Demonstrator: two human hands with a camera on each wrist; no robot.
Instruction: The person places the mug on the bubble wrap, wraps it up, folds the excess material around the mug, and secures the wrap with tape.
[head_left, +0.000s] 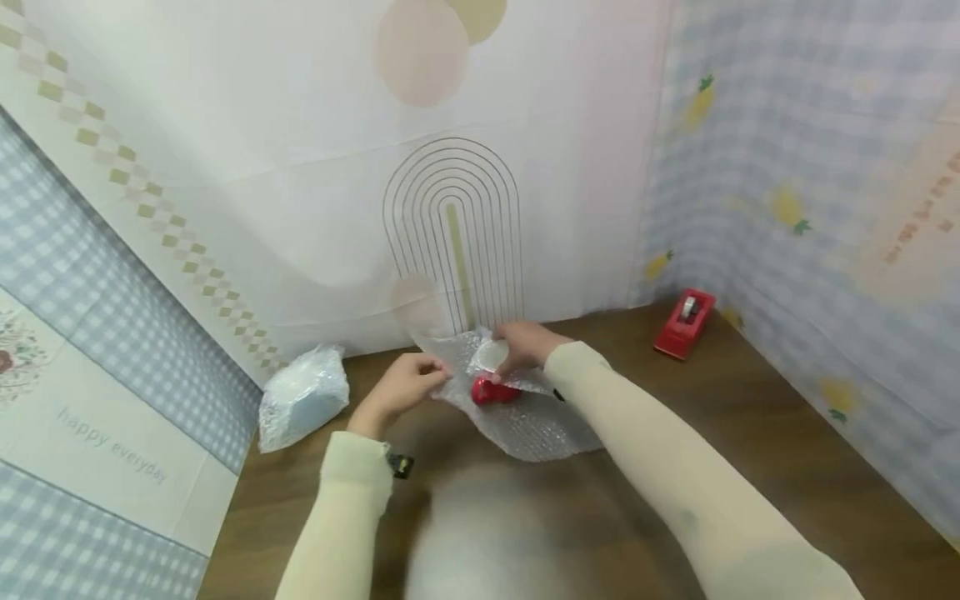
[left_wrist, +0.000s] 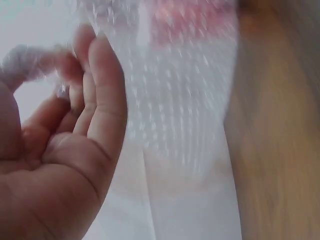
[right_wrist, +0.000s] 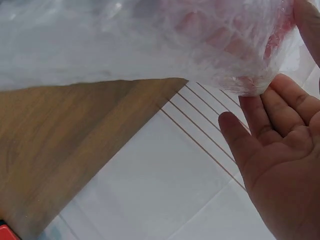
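Note:
A sheet of bubble wrap lies partly folded over a shiny red rounded object near the back of the table. Its left edge is pinched between the thumb and fingers of my left hand; the left wrist view shows the hand palm up beside the sheet. My right hand holds the folded wrap from above, next to a whitish round part. In the right wrist view, the fingers of that hand curl at the bundle's end, and red shows through the wrap.
To the left, a bubble-wrapped bundle with something pale blue inside stands on the brown wooden table. A red tape dispenser is at the back right. Patterned cloth hangs behind. A blurred whitish shape fills the near foreground.

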